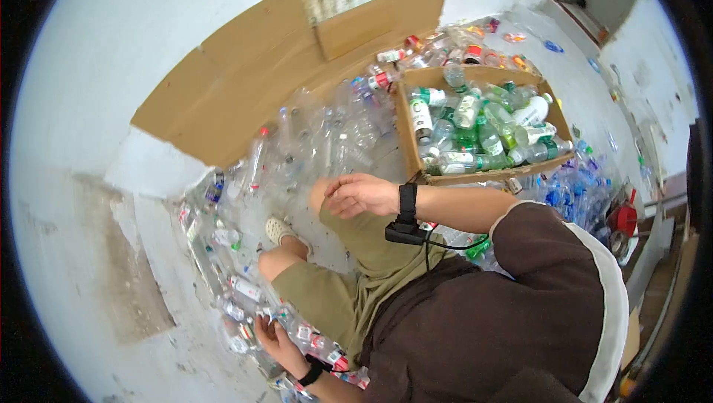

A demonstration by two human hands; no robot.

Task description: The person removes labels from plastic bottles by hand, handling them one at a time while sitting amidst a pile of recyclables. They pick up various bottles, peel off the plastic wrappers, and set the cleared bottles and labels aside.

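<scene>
My right hand is held in the air above my knee. Its fingers are loosely bent, with nothing visible in them. Lower down, my left hand reaches over several plastic bottles beside my leg. The fingers of that hand are slightly apart; whether they touch a bottle is hard to tell. Beyond my right forearm stands a cardboard box filled with green and clear bottles, some with white labels. Both wrists carry black straps, and the right one has a small black device with a cable.
Clear bottles lie heaped against cardboard sheets along the wall. Blue-tinted bottles are piled right of the box, and red-labelled ones behind it. A row of mixed bottles runs along the left wall. My shoe rests on the floor.
</scene>
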